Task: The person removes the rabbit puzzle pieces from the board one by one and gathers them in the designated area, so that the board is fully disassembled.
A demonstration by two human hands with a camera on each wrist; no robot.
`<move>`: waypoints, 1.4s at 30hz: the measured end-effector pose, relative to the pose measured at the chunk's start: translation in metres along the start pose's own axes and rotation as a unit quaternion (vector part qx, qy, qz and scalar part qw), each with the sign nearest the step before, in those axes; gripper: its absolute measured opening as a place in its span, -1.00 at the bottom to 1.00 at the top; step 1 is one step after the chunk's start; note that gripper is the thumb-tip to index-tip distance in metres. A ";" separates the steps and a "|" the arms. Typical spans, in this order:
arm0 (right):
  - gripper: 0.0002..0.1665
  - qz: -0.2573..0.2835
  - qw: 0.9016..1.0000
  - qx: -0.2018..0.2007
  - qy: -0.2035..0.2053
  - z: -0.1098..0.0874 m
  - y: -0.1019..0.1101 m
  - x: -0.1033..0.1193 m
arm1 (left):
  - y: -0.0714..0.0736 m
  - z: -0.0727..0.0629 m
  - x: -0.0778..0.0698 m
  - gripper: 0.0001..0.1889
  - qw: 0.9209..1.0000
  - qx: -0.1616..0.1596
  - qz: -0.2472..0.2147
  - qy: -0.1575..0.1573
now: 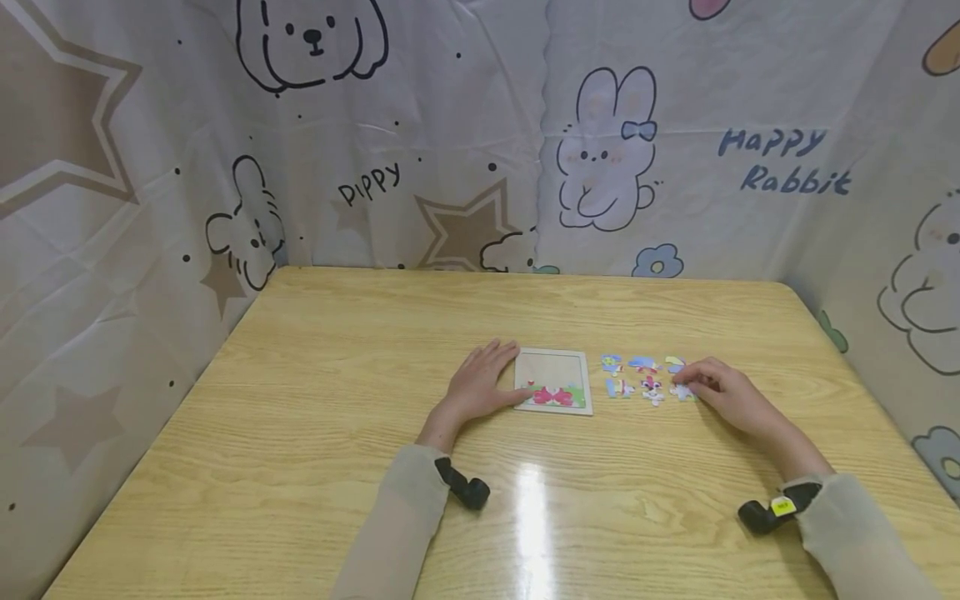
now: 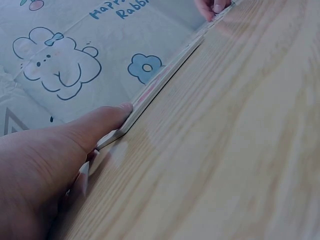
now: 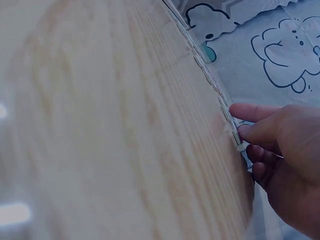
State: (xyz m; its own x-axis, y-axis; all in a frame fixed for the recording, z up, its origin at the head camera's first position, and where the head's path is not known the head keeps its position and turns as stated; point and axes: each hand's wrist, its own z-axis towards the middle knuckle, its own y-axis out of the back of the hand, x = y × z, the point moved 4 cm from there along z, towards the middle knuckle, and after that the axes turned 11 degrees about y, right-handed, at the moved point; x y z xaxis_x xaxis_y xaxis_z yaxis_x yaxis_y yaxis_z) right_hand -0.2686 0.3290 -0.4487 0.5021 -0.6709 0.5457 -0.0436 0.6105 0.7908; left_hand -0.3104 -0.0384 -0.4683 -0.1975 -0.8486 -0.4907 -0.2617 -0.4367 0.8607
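Observation:
A pale square puzzle tray (image 1: 551,367) lies on the table, with joined pink and green puzzle pieces (image 1: 553,396) along its near side. My left hand (image 1: 478,387) is spread at the tray's left side, fingertips at the far corner and thumb over the near left edge. The left wrist view shows that thumb (image 2: 112,117) along the tray rim. My right hand (image 1: 727,396) has thumb and index finger on a light-coloured puzzle piece (image 1: 682,391), pinching it at the table surface. In the right wrist view its other fingers (image 3: 262,160) curl in below the thumb.
Several loose puzzle pieces lie in two rows right of the tray, among them a blue-and-yellow piece (image 1: 611,362) and a red-and-white piece (image 1: 652,390). The wooden table (image 1: 300,467) meets a printed cloth (image 1: 450,125) at the back and sides.

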 end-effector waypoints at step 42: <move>-0.80 0.000 0.999 0.010 -0.036 -0.001 -0.001 -0.004 | -0.004 0.003 -0.005 -0.05 0.998 -0.055 0.005 0.029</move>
State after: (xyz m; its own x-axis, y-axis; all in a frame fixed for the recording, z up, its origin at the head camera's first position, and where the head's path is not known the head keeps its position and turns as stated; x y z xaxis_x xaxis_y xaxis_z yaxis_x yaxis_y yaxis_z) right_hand -0.2694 0.3317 -0.4519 0.4383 -0.6995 0.5645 -0.0618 0.6031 0.7953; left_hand -0.3108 -0.0317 -0.4698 -0.1441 -0.8670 -0.4770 -0.1541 -0.4565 0.8763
